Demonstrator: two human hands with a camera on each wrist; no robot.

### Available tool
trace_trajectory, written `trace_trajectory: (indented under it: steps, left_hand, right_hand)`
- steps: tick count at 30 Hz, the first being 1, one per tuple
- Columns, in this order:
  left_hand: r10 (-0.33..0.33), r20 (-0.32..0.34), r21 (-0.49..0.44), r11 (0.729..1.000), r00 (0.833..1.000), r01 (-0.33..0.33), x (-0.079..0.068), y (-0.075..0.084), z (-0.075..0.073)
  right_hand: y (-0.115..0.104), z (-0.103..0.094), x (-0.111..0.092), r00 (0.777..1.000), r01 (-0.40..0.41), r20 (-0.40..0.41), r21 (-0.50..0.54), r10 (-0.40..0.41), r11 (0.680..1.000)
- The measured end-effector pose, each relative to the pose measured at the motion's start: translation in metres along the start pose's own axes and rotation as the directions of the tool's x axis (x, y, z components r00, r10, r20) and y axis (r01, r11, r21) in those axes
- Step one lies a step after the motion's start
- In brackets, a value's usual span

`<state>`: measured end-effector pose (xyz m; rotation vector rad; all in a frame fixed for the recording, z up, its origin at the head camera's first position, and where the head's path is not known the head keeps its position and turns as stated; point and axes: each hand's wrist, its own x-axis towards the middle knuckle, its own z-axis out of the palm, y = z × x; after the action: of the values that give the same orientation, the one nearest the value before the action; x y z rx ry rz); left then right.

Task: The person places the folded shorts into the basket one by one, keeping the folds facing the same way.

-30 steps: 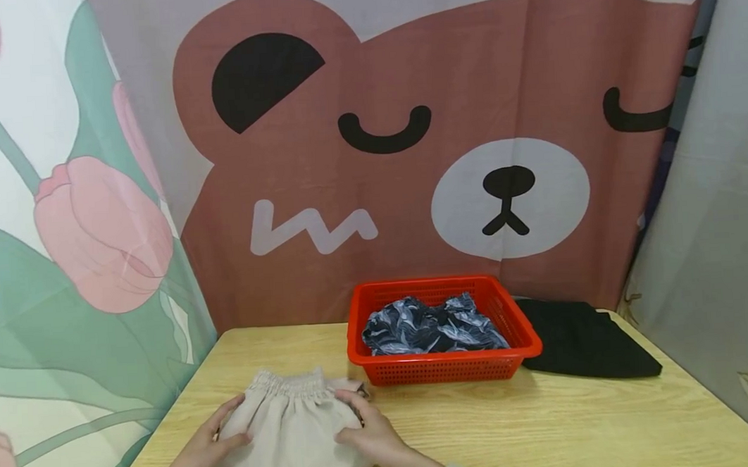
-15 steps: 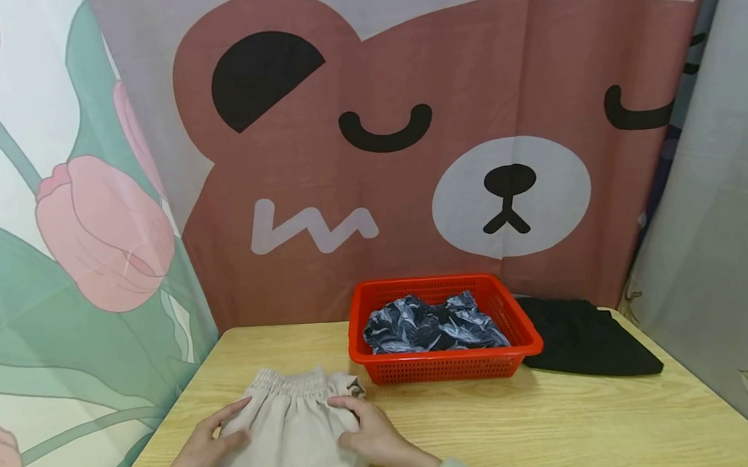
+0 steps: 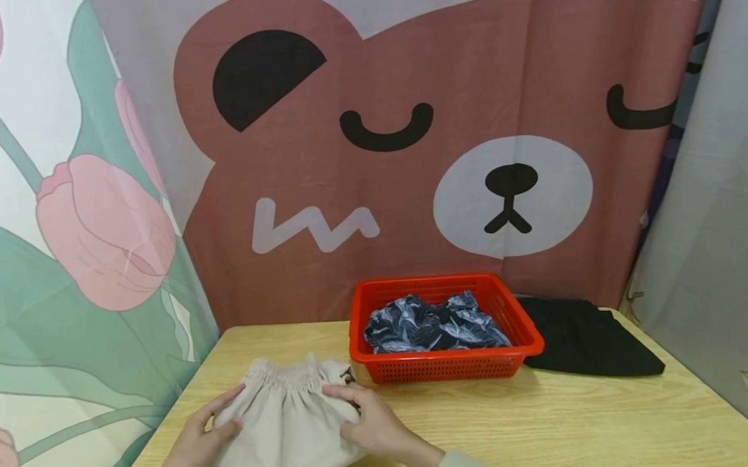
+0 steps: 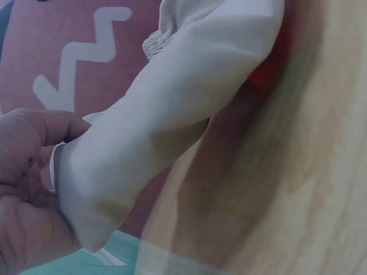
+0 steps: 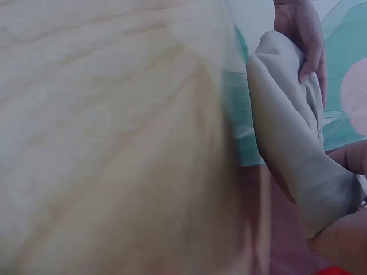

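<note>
A folded beige elastic-waist garment is held at the front left, its gathered waistband toward the back. My left hand grips its left side, thumb in front and fingers partly hidden behind. On the right side my right hand pinches it between thumb and fingers. A small dark-patterned patch shows at the garment's upper right corner. In the left wrist view, the garment hangs above the tabletop with a gap beneath it. The right wrist view shows the garment stretching between both hands.
A red plastic basket holding a crumpled dark blue-and-grey patterned cloth stands at the back of the wooden table. Right of it lies a flat black cloth. A bear-print curtain hangs behind.
Both hands have raised the garment: its waistband has risen and its lower edge now shows. The right fingers have shifted slightly left along it. The basket and black cloth have not moved.
</note>
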<state>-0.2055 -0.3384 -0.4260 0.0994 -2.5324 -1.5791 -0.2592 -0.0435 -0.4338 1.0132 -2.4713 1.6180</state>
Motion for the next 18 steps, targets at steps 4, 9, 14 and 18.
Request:
trace_trajectory:
  steps: [4,9,14,18]
  left_hand:
    - [0.011,0.001,-0.036,0.999,1.0,-0.011,-0.004,0.013,-0.004]
    - [0.066,-0.027,-0.058,0.996,0.997,-0.067,-0.006,0.029,-0.008]
    - [0.109,-0.051,-0.046,0.993,0.993,-0.111,-0.007,0.04,-0.006]
    - [0.112,-0.053,-0.055,0.992,0.992,-0.115,-0.007,0.046,-0.004]
  right_hand:
    - [-0.007,-0.009,0.005,0.999,0.033,-0.02,-0.006,-0.033,0.999]
    - [-0.018,-0.02,0.011,0.996,0.079,-0.043,0.008,-0.079,0.997]
    - [-0.022,-0.028,0.013,0.994,0.096,-0.053,0.032,-0.094,0.995]
    - [-0.025,-0.035,0.013,0.994,0.1,-0.059,0.063,-0.096,0.993]
